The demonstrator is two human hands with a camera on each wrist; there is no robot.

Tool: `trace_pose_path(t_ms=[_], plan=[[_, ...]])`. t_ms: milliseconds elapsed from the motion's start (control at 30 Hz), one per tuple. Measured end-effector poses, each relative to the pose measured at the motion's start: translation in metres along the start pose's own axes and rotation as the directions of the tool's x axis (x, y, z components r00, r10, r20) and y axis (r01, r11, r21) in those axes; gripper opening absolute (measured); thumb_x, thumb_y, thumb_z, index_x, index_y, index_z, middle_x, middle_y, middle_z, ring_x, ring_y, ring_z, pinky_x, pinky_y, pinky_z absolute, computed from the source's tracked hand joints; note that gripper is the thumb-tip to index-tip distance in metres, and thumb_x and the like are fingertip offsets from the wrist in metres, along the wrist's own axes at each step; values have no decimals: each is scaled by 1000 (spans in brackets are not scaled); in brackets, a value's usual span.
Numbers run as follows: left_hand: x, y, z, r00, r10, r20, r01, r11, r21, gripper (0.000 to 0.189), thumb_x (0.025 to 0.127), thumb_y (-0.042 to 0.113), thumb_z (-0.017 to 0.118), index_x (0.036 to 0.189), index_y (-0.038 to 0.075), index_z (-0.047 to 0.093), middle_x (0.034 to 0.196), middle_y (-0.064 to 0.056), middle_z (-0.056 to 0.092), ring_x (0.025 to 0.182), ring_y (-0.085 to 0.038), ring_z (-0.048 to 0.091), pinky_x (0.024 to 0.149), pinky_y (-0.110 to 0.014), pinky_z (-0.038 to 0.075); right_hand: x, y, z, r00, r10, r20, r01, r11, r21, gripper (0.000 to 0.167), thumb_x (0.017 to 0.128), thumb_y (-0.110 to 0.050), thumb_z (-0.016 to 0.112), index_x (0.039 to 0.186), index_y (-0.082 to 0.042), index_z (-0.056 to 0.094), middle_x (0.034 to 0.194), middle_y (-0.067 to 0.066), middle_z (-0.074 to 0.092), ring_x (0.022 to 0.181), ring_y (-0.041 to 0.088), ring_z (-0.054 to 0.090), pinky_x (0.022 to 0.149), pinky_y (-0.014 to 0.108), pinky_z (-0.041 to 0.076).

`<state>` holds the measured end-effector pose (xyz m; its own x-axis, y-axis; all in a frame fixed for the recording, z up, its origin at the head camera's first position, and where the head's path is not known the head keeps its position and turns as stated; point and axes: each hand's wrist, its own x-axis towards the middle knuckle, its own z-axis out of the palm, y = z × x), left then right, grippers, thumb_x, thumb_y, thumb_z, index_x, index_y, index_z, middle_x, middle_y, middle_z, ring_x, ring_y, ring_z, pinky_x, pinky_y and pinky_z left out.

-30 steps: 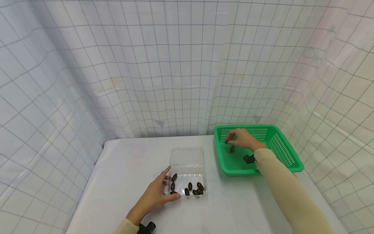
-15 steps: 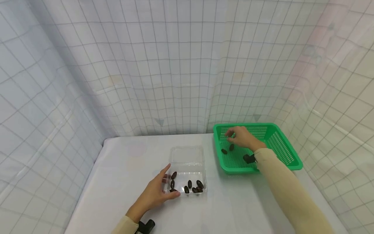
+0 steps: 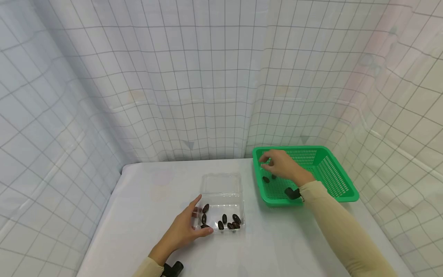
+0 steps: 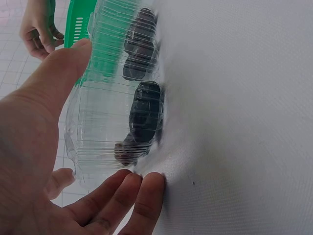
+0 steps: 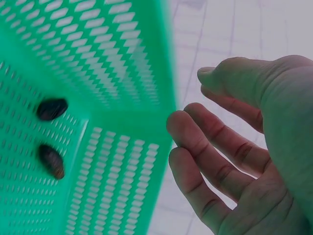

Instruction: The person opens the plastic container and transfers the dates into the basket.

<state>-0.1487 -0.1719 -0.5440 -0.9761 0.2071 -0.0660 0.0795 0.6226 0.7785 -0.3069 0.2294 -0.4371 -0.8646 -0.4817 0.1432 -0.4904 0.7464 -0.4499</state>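
Note:
A clear plastic clamshell box [image 3: 221,200] lies on the table with its lid laid back, away from me. Inside are several dark oval fruits [image 3: 236,218] that look like dates, mostly along the near and left walls. My left hand [image 3: 181,230] holds the box at its left end, thumb on the near wall [image 4: 80,122]. My right hand [image 3: 282,165] is above the green basket's left end, thumb and fingers apart and holding nothing. Two dates [image 5: 52,109] lie on the basket floor; in the head view the hand partly covers one.
The green slotted basket [image 3: 304,147] stands at the back right, to the right of the box. A white cloth covers the table [image 3: 149,196]. Grid-patterned white curtains [image 3: 207,77] enclose the back and both sides.
My right hand has let go of a date, which now lies on the basket floor beside another. That hand then moved slightly left. The left hand and the box have stayed put.

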Motion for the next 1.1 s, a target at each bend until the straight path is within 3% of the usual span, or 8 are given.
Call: trace_pose_path(t_ms=[333,667,1100], plan=[[-1,1,0,1000,-4,6,4,1000,-24,126,83,39,108,185,18,36,158,-19,71,136,-34,72,78,-31,58,-1,-48,13,988,-154,8,155,987,-36,18,109,-9,81,126,-7,85,125,10,84,98,19,77,89,37,66],[-1,3,-2,1000,-9,2,10,1000,-27,125,84,37,108,184,17,36,156,-20,71,134,-33,72,77,-30,58,-4,-87,39,955,-282,89,288,955,-66,19,108,-13,84,127,-12,85,119,4,80,99,21,79,86,26,63],[0,3,-3,1000,-7,10,7,1000,-13,125,85,38,108,185,17,35,157,-19,71,136,-33,72,79,-32,58,4,-117,85,909,-314,272,325,946,8,24,110,-15,82,134,-12,83,131,8,80,108,21,81,95,29,66]])
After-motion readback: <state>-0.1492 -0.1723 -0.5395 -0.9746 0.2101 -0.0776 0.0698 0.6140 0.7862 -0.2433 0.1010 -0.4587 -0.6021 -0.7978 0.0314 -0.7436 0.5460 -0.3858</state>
